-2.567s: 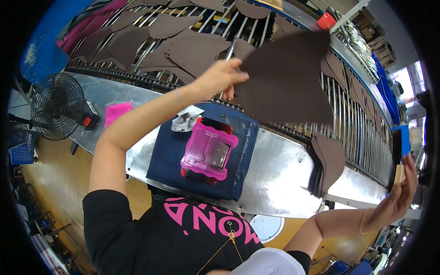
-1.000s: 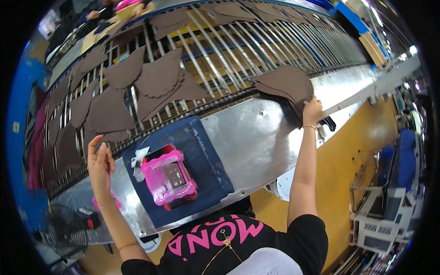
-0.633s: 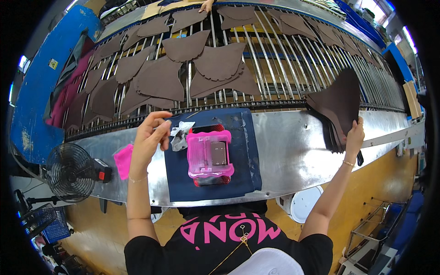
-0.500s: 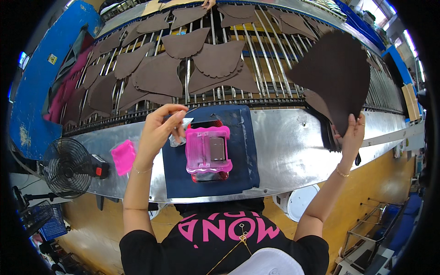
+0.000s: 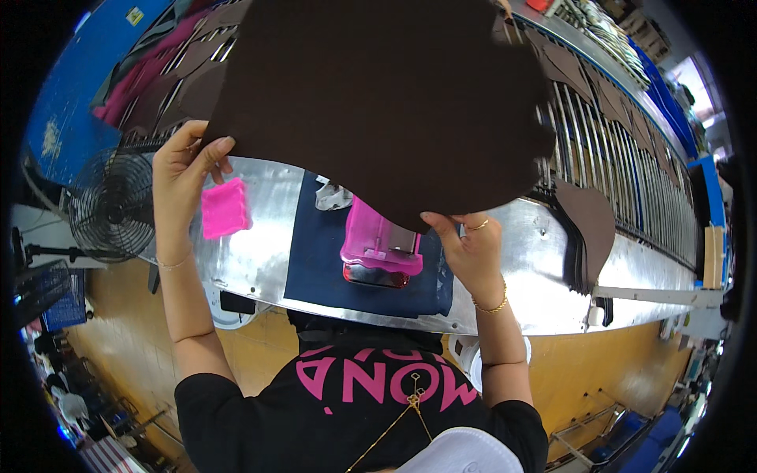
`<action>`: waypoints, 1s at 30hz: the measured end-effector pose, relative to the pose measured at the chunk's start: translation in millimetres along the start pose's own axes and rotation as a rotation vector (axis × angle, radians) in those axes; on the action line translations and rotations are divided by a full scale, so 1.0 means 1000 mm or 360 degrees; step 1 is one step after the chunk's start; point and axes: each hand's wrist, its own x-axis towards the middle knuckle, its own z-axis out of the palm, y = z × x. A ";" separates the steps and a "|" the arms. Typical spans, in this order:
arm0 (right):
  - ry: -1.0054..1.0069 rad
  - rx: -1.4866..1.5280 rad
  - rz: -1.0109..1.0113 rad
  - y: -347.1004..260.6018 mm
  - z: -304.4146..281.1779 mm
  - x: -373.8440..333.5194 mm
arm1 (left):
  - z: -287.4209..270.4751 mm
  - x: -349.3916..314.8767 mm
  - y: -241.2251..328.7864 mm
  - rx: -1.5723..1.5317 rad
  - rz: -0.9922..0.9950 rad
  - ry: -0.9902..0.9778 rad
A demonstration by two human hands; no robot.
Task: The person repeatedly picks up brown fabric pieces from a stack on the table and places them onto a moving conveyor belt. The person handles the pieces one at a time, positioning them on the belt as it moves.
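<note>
A large dark brown cut panel (image 5: pixel 378 102), thin and curved at its edges, is held up in front of me. My left hand (image 5: pixel 185 169) pinches its left corner. On its lower edge, near the middle, my right hand (image 5: pixel 473 248) grips between thumb and fingers. The panel partly hides a pink tray-like thing (image 5: pixel 359 236) lying over a shiny red-edged object (image 5: pixel 374 276) on a dark blue sheet (image 5: pixel 315 272). Beside it is a crumpled silvery wrapper (image 5: pixel 333 196). A stack of similar brown panels (image 5: pixel 591 225) hangs over the table at my right.
The metal table (image 5: pixel 520 268) spans in front of me, with a pink pad (image 5: pixel 225 209) at left next to a black fan (image 5: pixel 110 205). Beyond is a rack of metal rods (image 5: pixel 623 150) bearing more brown panels. A blue machine side (image 5: pixel 71 118) stands far left.
The brown panel has moved from the right to the centre, near me. My left hand, beside the wrapper before, has moved left and taken hold of the panel's corner.
</note>
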 end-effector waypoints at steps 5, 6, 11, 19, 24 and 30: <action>-0.0083 -0.0126 -0.0212 -0.007 0.013 0.004 | -0.028 -0.023 -0.013 0.0079 -0.0039 0.0024; -0.0105 -0.0144 -0.0236 -0.005 0.011 0.003 | -0.027 -0.025 -0.011 0.0142 -0.0064 -0.0032; -0.0163 -0.0238 -0.0248 0.014 -0.020 -0.022 | 0.020 -0.035 0.001 0.0459 -0.0015 -0.0273; 0.0051 -0.0299 0.0716 0.039 -0.076 -0.118 | 0.100 -0.012 -0.014 0.0637 0.0485 -0.0868; 0.0720 -0.0162 0.0888 0.024 -0.155 -0.153 | 0.162 -0.007 0.003 0.0665 0.0871 -0.1156; 0.0822 -0.0793 0.0714 -0.027 -0.235 -0.133 | 0.233 0.039 0.049 -0.0163 0.0784 -0.1247</action>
